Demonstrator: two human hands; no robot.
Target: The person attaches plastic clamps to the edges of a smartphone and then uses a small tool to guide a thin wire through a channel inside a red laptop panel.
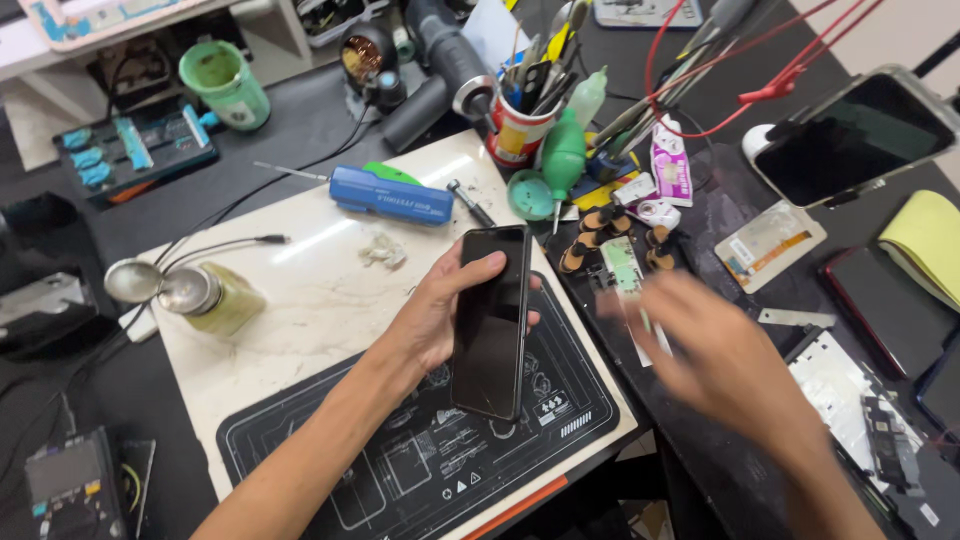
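Bright, even light; glare on the marble slab [320, 240] (right hand [720, 350] motion-blurred).

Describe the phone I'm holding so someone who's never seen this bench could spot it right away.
Start at the pale marble slab in the middle of the workbench, then drop to the black printed work mat at its near end. Above that mat, the left hand grips a slim black phone upright by its edges, dark screen up. Unlike the phone clamped in the holder at right, it is held in the fingers.

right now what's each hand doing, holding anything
Left hand: closed on a black smartphone.
Right hand: blurred, fingers spread, holding nothing visible.
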